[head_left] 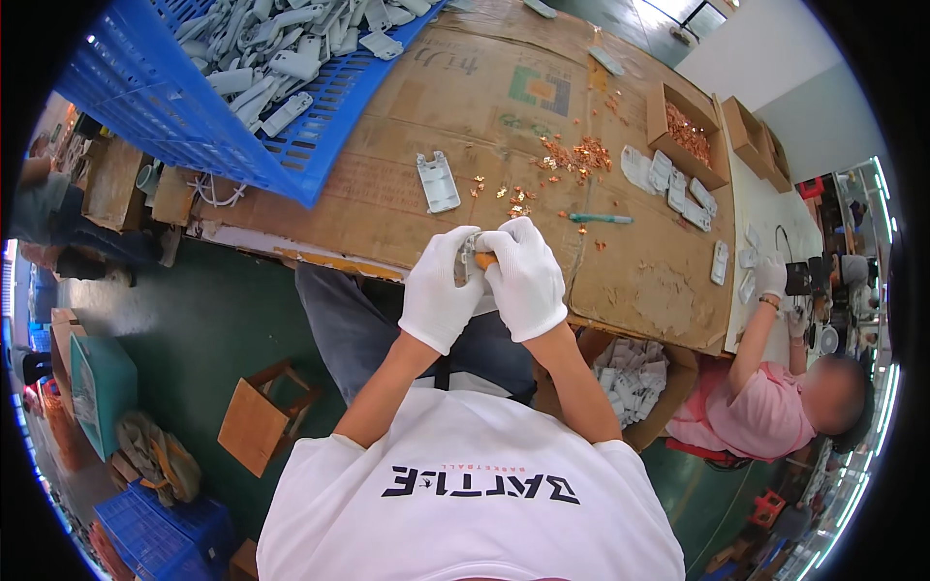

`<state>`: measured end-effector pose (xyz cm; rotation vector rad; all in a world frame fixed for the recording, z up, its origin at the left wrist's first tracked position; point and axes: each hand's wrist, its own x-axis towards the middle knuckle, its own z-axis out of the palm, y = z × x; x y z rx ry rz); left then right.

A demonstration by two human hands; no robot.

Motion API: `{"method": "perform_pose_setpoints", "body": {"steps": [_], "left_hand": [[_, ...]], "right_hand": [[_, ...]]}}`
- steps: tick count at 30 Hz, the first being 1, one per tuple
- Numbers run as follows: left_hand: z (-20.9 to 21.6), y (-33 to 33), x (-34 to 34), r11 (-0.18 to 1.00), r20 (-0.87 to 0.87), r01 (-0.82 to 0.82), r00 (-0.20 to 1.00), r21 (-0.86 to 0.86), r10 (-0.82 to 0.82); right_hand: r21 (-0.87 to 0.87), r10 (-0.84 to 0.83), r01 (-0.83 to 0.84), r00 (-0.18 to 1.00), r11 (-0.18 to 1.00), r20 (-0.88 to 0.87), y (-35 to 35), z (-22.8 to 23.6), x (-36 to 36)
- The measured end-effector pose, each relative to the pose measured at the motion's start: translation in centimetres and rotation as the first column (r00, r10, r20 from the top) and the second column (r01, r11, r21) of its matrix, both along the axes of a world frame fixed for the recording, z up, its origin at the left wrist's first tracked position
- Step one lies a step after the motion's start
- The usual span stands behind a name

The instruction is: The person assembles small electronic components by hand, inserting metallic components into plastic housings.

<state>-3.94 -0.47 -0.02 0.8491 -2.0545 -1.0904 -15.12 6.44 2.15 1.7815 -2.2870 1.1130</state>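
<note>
Both of my hands wear white knit gloves and meet at the table's near edge. My left hand (436,290) is closed around a small pale plastic casing (466,259), mostly hidden by the fingers. My right hand (529,281) presses against the casing from the other side, its fingers closed on a small orange piece (485,259) whose kind I cannot make out. Just beyond them lies a light grey plastic shell (439,182), hollow side up. Small copper-coloured metal clips (520,205) are scattered to its right, with a larger heap (586,155) farther off.
A blue crate (320,160) full of grey casings stands at the far left. A green pen (601,219), loose casings (668,184) and a cardboard box of clips (668,121) lie to the right. Below the table edge stands a carton (683,382) of white parts. A co-worker (756,407) sits at right.
</note>
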Motion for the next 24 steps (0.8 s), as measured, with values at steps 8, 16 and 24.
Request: {"method": "perform_pose_setpoints", "body": {"steps": [8,16,24], "left_hand": [[0.0,0.8,0.9,0.990,0.080,0.109,0.992,-0.092,-0.102],[-1.0,2.6,2.0,0.995,0.107,0.097,0.989,0.015,-0.098],[-2.9,7.2,4.7,0.969,0.216,0.164,0.955,0.187,-0.204]], "right_hand": [[0.189,-0.113,0.011,0.833,0.982,0.541,0.9,0.2,-1.6],[0.361,-0.161,-0.043,0.840,0.932,0.518,3.9,-1.8,0.3],[0.399,-0.250,-0.067,0.681,0.915,0.688,8.7,-5.0,2.7]]}}
